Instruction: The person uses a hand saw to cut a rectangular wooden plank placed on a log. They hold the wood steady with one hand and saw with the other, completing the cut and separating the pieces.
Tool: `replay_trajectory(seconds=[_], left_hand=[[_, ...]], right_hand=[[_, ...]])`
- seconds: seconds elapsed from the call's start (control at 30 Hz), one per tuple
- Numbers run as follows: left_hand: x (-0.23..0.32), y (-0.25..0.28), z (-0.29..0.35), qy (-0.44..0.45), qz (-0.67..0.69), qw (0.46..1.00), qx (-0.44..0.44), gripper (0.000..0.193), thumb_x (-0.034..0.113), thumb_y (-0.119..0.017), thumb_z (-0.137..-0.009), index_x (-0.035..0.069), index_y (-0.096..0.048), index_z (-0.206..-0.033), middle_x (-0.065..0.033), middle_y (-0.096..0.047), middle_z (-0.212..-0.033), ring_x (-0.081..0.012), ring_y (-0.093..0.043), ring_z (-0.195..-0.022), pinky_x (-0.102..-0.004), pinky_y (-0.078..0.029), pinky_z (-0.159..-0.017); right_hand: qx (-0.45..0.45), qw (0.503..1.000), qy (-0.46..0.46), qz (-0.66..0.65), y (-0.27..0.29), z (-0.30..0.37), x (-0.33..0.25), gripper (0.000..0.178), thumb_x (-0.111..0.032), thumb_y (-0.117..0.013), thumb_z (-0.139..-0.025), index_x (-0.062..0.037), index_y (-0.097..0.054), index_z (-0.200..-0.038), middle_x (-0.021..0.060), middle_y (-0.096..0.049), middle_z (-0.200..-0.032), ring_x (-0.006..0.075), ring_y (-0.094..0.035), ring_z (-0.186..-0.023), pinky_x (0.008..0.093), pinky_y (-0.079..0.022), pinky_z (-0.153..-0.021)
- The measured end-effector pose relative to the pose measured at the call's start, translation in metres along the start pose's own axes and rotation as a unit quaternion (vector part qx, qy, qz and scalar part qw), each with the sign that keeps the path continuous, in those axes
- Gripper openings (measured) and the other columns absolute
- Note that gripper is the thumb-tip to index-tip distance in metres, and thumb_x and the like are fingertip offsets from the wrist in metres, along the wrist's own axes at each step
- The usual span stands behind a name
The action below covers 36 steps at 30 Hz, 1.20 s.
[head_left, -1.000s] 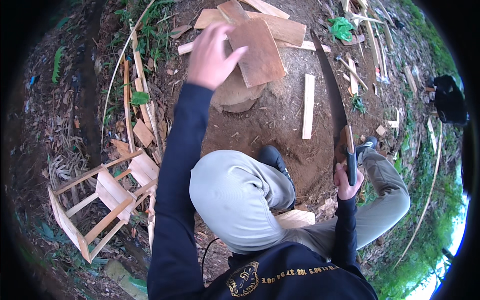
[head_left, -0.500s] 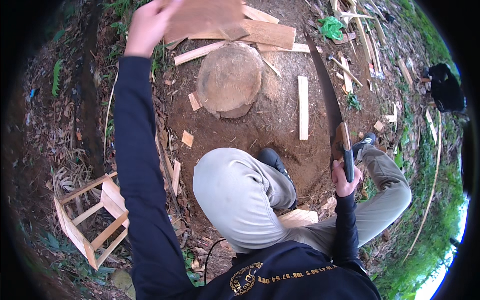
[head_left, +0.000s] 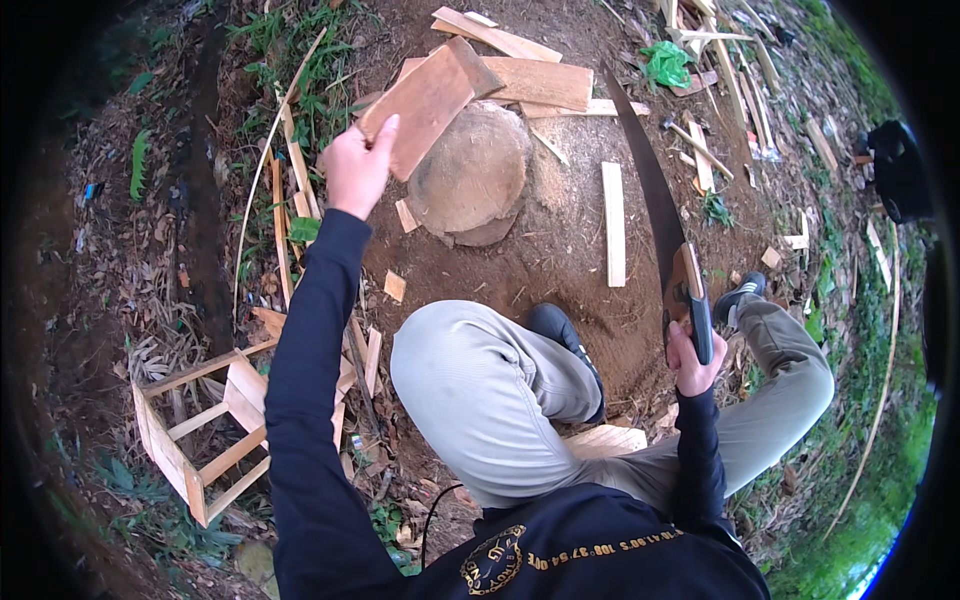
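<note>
My left hand (head_left: 358, 172) grips the near end of a brown wooden board (head_left: 425, 108), thumb on its upper face. The board is tilted over the left edge of a round tree stump (head_left: 468, 178), its far end near other planks. I cannot tell whether it touches the stump. On the right, my right hand (head_left: 692, 358) is closed around the handle of a handsaw (head_left: 655, 190), wood with a dark edge. Its long dark blade points away from me, to the right of the stump and apart from it.
Beyond the stump lie several planks (head_left: 545, 82). A pale wood strip (head_left: 614, 225) is on the soil between stump and saw. At the left stands a small wooden frame (head_left: 170, 455). A hammer (head_left: 700, 148), a green plastic bag (head_left: 665, 65) and scrap wood lie at the far right.
My left hand has brought the brown board nearer and lower, from beyond the stump to its left edge. The saw in my right hand has hardly moved.
</note>
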<state>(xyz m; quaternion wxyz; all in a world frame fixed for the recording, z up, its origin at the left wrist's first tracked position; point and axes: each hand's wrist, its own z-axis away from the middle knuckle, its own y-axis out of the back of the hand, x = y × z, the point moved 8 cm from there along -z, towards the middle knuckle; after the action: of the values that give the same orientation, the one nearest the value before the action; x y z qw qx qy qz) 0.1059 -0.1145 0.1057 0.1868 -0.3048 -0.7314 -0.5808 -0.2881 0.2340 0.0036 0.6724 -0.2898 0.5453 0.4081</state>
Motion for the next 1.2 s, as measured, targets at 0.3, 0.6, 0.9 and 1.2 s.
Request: replay_trajectory(seconds=[0.3, 0.6, 0.9, 1.2], left_hand=[[0.028, 0.007, 0.052, -0.04, -0.048, 0.993, 0.098, 0.034, 0.031, -0.067, -0.096, -0.003, -0.073, -0.099, -0.0162, -0.073, -0.079, -0.0212, -0.072, -0.068, -0.0344, -0.053, -0.061], [-0.017, 0.01, 0.075, 0.079, 0.072, 0.992, 0.072, 0.029, 0.025, -0.068, -0.096, -0.003, -0.069, -0.099, -0.013, -0.073, -0.077, -0.0176, -0.072, -0.067, -0.0306, -0.055, -0.058], [0.002, 0.014, 0.124, 0.255, 0.535, 0.804, 0.051, 0.044, 0.029, -0.061, -0.1, 0.0, -0.054, -0.131, -0.0102, -0.063, -0.128, -0.0155, -0.064, -0.112, -0.0303, -0.056, -0.089], [0.013, -0.007, 0.135, 0.244, 0.566, 0.783, 0.083, 0.034, 0.03, -0.063, -0.099, 0.0, -0.062, -0.114, -0.0108, -0.071, -0.11, -0.0156, -0.071, -0.091, -0.0275, -0.061, -0.073]], right_hand=[[0.01, 0.999, -0.026, -0.022, 0.008, 0.005, 0.004, 0.018, -0.002, -0.069, -0.088, -0.0023, -0.055, -0.077, 0.0002, -0.052, -0.055, 0.0062, -0.046, -0.042, 0.0229, -0.034, -0.04], [0.003, 0.999, -0.024, -0.036, 0.01, 0.005, 0.003, 0.019, -0.003, -0.07, -0.089, -0.0039, -0.053, -0.078, -0.0013, -0.051, -0.055, 0.0054, -0.046, -0.041, 0.0225, -0.034, -0.039], [-0.002, 0.999, -0.036, -0.025, 0.007, 0.007, 0.012, 0.017, -0.006, -0.07, -0.088, -0.0053, -0.055, -0.08, -0.0028, -0.051, -0.056, 0.0044, -0.046, -0.042, 0.022, -0.034, -0.039], [-0.01, 1.0, -0.007, 0.029, 0.006, 0.006, 0.009, 0.024, -0.006, -0.071, -0.086, -0.0038, -0.053, -0.071, -0.0028, -0.05, -0.052, 0.0054, -0.046, -0.041, 0.0236, -0.033, -0.04]])
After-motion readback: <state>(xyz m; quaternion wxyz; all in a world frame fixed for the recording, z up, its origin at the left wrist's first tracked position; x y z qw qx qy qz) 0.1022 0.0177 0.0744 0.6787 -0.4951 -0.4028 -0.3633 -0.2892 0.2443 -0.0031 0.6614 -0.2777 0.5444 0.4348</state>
